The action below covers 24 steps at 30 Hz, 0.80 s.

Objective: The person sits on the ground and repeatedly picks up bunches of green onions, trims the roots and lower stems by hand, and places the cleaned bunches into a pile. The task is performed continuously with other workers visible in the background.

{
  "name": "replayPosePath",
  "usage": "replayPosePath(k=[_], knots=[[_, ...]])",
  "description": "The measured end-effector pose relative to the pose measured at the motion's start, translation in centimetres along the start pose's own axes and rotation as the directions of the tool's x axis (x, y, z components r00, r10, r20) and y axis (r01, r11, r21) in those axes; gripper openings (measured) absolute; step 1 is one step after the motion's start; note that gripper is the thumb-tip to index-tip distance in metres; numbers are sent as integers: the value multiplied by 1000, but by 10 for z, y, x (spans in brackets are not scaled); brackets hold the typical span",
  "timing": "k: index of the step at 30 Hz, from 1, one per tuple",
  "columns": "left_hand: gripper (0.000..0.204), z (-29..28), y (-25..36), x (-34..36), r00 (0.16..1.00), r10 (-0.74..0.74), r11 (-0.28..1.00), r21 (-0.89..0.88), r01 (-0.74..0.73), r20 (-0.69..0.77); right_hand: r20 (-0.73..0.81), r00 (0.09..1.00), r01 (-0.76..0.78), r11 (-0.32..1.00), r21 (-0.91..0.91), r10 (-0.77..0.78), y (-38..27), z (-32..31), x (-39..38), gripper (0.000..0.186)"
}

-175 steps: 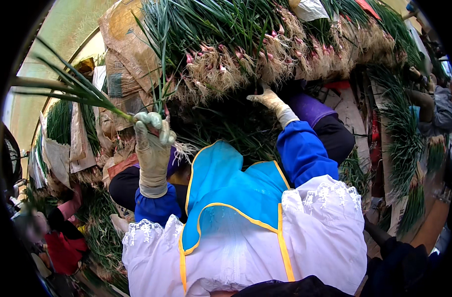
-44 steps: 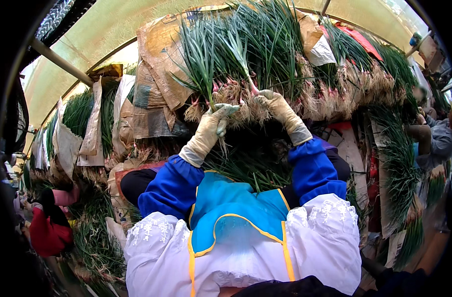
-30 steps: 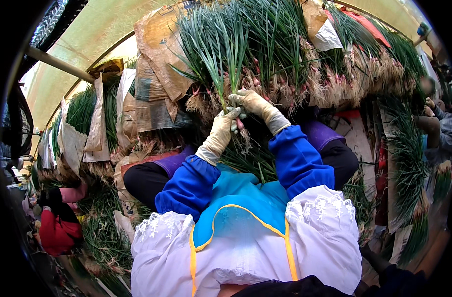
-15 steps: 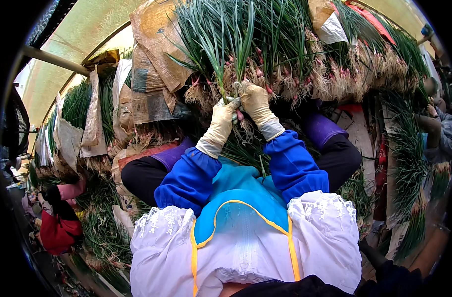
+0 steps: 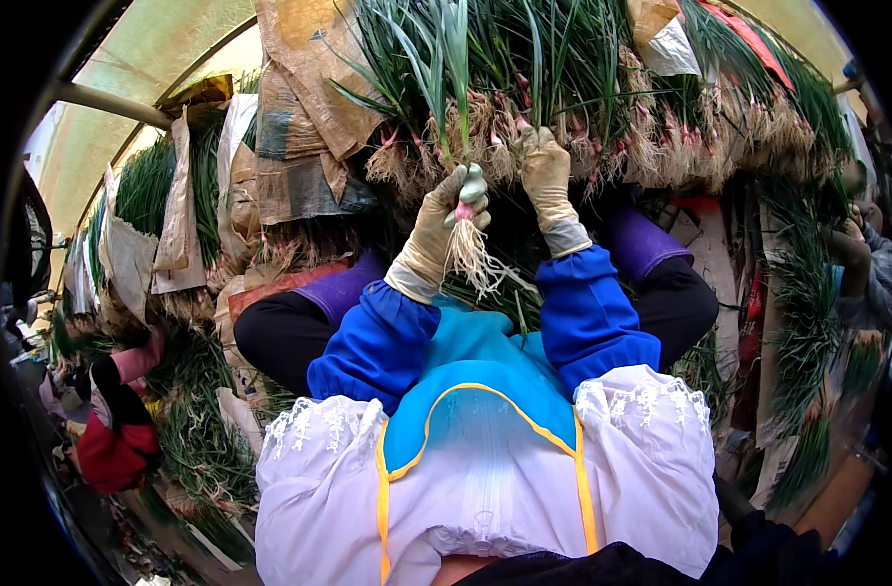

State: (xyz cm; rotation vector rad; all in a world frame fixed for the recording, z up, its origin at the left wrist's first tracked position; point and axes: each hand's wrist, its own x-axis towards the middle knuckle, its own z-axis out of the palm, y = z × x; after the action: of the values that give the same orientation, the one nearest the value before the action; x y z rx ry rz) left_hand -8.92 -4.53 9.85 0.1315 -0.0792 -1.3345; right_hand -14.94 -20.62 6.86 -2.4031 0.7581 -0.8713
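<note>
My left hand (image 5: 441, 220), in a pale rubber-coated glove, is closed round a couple of green garlic plants (image 5: 463, 210). Their pink bulb shows at the thumb, white roots hang below the hand, and long green leaves rise above it. To its right, my gloved right hand (image 5: 547, 181) reaches up to the front of a big heap of green garlic (image 5: 602, 107). Its bent fingers close on a pink stem at the heap's root side; the glove partly hides that plant. The heap's leaves point away from me and its tangled roots face me.
Brown woven sacking (image 5: 314, 107) covers the heap's left part. More garlic heaps lie at left (image 5: 207, 420) and right (image 5: 798, 283). A person in red (image 5: 119, 449) sits far left; another person's grey sleeve (image 5: 878, 264) shows far right. A pole (image 5: 114, 104) crosses the upper left.
My hands were together at the garlic plants and are now apart. The left has tilted, bringing its bulb and roots into view; the right has moved up and right to the heap.
</note>
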Motion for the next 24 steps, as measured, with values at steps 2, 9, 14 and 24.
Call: replayPosePath(k=[2,9,14,24], knots=[[22,3,2,-9,996,-62,993,101,68,-57,572,790,-143,974,-176,220,26,-1,-34,27],[31,-40,11,-18,935,28,913,390,120,-355,792,606,-666,589,457,70,20,-3,-44,40],[30,-37,1,-16,896,219,801,596,62,-387,730,594,-799,140,585,338,-48,40,7,19],[25,-43,0,-24,829,246,539,781,314,-503,-11,839,-292,467,835,544,-54,65,-26,13]])
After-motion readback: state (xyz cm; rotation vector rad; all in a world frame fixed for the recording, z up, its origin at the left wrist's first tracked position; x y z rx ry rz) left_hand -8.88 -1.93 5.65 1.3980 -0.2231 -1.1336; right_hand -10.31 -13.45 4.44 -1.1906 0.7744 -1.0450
